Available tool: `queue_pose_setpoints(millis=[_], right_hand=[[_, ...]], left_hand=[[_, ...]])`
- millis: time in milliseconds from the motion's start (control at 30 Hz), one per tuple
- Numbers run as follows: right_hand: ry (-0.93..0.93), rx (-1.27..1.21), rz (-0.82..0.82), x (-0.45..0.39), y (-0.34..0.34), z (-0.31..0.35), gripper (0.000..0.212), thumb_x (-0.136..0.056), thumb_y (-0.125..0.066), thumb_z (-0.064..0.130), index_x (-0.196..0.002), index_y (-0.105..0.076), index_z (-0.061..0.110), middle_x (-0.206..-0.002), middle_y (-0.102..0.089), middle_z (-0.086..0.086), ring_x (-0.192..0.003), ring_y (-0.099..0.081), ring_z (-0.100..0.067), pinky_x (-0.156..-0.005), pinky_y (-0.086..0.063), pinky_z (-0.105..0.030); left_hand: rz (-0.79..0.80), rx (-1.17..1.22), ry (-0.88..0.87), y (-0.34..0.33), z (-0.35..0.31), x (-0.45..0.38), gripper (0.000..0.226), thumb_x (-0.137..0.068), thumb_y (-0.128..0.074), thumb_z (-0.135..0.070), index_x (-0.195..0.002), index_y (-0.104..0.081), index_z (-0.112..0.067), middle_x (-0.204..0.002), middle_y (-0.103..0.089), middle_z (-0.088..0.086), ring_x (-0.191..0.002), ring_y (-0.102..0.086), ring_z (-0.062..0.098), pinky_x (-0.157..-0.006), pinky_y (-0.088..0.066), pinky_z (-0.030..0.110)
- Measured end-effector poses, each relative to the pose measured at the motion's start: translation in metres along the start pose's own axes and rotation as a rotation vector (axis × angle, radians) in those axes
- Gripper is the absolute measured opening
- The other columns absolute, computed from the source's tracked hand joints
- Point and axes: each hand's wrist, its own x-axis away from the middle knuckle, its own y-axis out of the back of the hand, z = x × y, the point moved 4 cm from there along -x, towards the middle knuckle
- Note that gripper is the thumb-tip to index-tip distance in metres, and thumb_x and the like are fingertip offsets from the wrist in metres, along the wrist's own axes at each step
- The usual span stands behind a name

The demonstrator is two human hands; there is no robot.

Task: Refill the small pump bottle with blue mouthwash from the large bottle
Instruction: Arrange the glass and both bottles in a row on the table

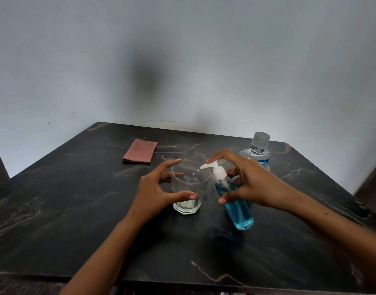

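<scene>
Blue-filled pump bottle (236, 201), gripped by the right hand (248, 184), squirts into the glass (190, 188) the left hand (159, 188) cups, so refilling looks done and testing under way.

Both forearms bare, reaching in from the near edge toward the pump bottle (233, 196). Left hand (159, 188) just left of that bottle — fingers and thumb spread in a wide curve, thumb tip on the near side, fingertips toward the far side. Right hand (246, 182) wrapped around the bottle's upper body — forefinger stretched over the pump head, thumb across the front.
</scene>
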Motion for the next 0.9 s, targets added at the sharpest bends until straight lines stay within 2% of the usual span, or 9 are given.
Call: queue_pose_setpoints(millis=[100, 200, 233, 333, 400, 533, 600, 767, 900], right_hand=[[0.013, -0.009, 0.003, -0.0005, 0.0012, 0.0009, 0.081, -0.066, -0.084, 0.018, -0.122, -0.037, 0.052, -0.111, -0.06, 0.002, -0.103, -0.06, -0.011, -0.083, -0.055, -0.024], [0.025, -0.012, 0.012, 0.0, 0.0031, 0.0015, 0.086, -0.067, -0.084, 0.019, -0.113, -0.028, 0.065, -0.109, -0.056, 0.007, -0.091, -0.057, -0.001, -0.069, -0.052, -0.008], [0.021, -0.002, 0.015, 0.0005, 0.0033, 0.0017, 0.086, -0.067, -0.084, 0.019, -0.113, -0.027, 0.065, -0.11, -0.056, 0.006, -0.091, -0.056, 0.0, -0.069, -0.051, -0.008], [0.009, -0.001, -0.003, 0.0018, 0.0025, 0.0021, 0.084, -0.067, -0.084, 0.017, -0.12, -0.033, 0.056, -0.117, -0.059, -0.001, -0.103, -0.058, -0.009, -0.085, -0.055, -0.024], [0.002, -0.014, -0.02, 0.0029, 0.0018, 0.0026, 0.079, -0.066, -0.084, 0.016, -0.121, -0.039, 0.05, -0.112, -0.061, 0.0, -0.103, -0.06, -0.012, -0.086, -0.056, -0.03], [0.011, -0.034, -0.047, 0.0039, 0.0012, 0.0014, 0.072, -0.065, -0.084, 0.015, -0.116, -0.045, 0.048, -0.093, -0.062, 0.008, -0.09, -0.062, -0.007, -0.078, -0.057, -0.024], [0.02, -0.032, -0.046, 0.0032, 0.0015, 0.0011, 0.074, -0.065, -0.084, 0.015, -0.116, -0.044, 0.051, -0.095, -0.062, 0.008, -0.092, -0.062, -0.006, -0.077, -0.056, -0.02], [0.024, -0.056, -0.039, 0.0031, 0.0051, 0.0004, 0.085, -0.065, -0.085, 0.016, -0.11, -0.032, 0.065, -0.098, -0.059, 0.01, -0.089, -0.059, -0.001, -0.063, -0.05, -0.005], [0.007, -0.01, -0.024, 0.0051, 0.0028, 0.0, 0.082, -0.067, -0.084, 0.016, -0.114, -0.034, 0.06, -0.109, -0.06, 0.008, -0.1, -0.06, -0.008, -0.081, -0.055, -0.021]], left_hand=[[-0.003, 0.006, -0.002, 0.0003, 0.0005, 0.0002, 0.085, -0.048, -0.088, -0.042, -0.126, -0.054, -0.035, -0.098, -0.074, -0.009, -0.094, -0.067, -0.004, -0.08, -0.043, 0.001], [-0.004, 0.005, -0.008, 0.0006, 0.0004, 0.0002, 0.084, -0.049, -0.088, -0.042, -0.125, -0.054, -0.035, -0.097, -0.074, -0.009, -0.094, -0.067, -0.005, -0.079, -0.042, 0.0], [-0.004, 0.003, -0.009, 0.0007, 0.0005, 0.0003, 0.084, -0.049, -0.088, -0.042, -0.125, -0.054, -0.035, -0.097, -0.074, -0.009, -0.093, -0.066, -0.005, -0.079, -0.042, -0.001], [-0.004, 0.002, -0.007, 0.0005, 0.0012, 0.0, 0.084, -0.049, -0.089, -0.042, -0.125, -0.054, -0.036, -0.097, -0.074, -0.01, -0.093, -0.067, -0.005, -0.08, -0.042, 0.0], [-0.001, 0.0, -0.005, 0.0003, 0.0018, -0.0002, 0.085, -0.049, -0.089, -0.042, -0.126, -0.054, -0.036, -0.097, -0.074, -0.009, -0.093, -0.067, -0.004, -0.081, -0.043, 0.001], [0.004, -0.003, -0.009, -0.0001, 0.0021, -0.0002, 0.085, -0.049, -0.089, -0.041, -0.126, -0.053, -0.035, -0.099, -0.074, -0.009, -0.094, -0.067, -0.005, -0.08, -0.043, 0.0], [0.0, -0.002, -0.012, 0.0, 0.0024, -0.0001, 0.085, -0.049, -0.089, -0.041, -0.126, -0.054, -0.036, -0.097, -0.074, -0.009, -0.093, -0.067, -0.004, -0.081, -0.043, 0.001], [0.002, 0.002, -0.013, 0.0003, 0.0029, -0.0001, 0.085, -0.048, -0.089, -0.043, -0.126, -0.053, -0.037, -0.097, -0.074, -0.01, -0.094, -0.067, -0.004, -0.083, -0.044, 0.002], [0.002, -0.005, -0.009, 0.0003, 0.0027, -0.0004, 0.085, -0.048, -0.088, -0.045, -0.126, -0.053, -0.038, -0.097, -0.074, -0.011, -0.094, -0.066, -0.006, -0.082, -0.043, 0.0]])
